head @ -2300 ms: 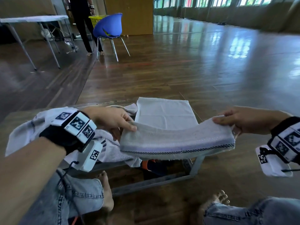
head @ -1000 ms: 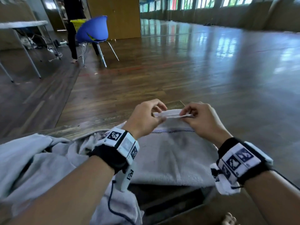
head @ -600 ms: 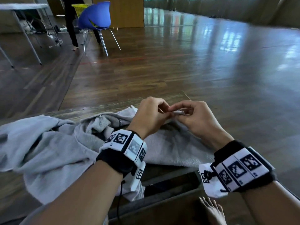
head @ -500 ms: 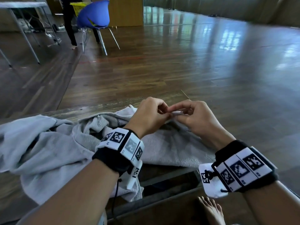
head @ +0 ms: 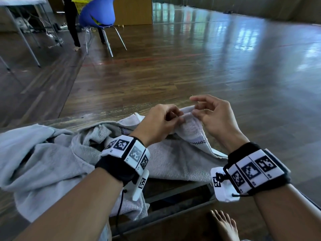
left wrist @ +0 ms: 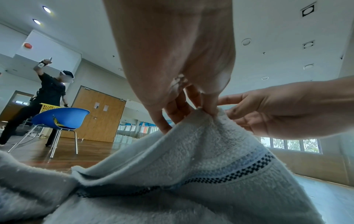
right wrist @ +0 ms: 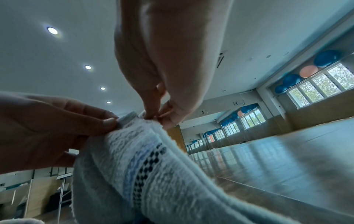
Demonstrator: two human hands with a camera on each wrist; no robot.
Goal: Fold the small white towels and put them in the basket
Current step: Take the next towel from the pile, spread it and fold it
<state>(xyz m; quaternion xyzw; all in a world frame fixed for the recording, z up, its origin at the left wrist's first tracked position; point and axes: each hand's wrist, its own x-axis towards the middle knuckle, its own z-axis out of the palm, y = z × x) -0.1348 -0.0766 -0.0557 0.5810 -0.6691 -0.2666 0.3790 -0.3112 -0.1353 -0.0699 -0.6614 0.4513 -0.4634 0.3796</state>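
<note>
A small white towel with a dark checked stripe lies on a low wooden table, its far edge lifted into a peak. My left hand pinches that raised edge between thumb and fingers, shown close in the left wrist view. Right beside it, my right hand pinches the same edge with thumb and fingertips, its index finger raised. A crumpled heap of more white towels lies to the left. No basket is near my hands.
The table's metal frame runs along the near side, with my bare foot below it. Far left on the wooden floor are a blue chair, a yellow basket behind it, a standing person and a folding table.
The folded towel held out between my hands was laid down. My hands met at its far edge; now they have drawn slightly apart, the edge is lifted and my right index finger has risen.
</note>
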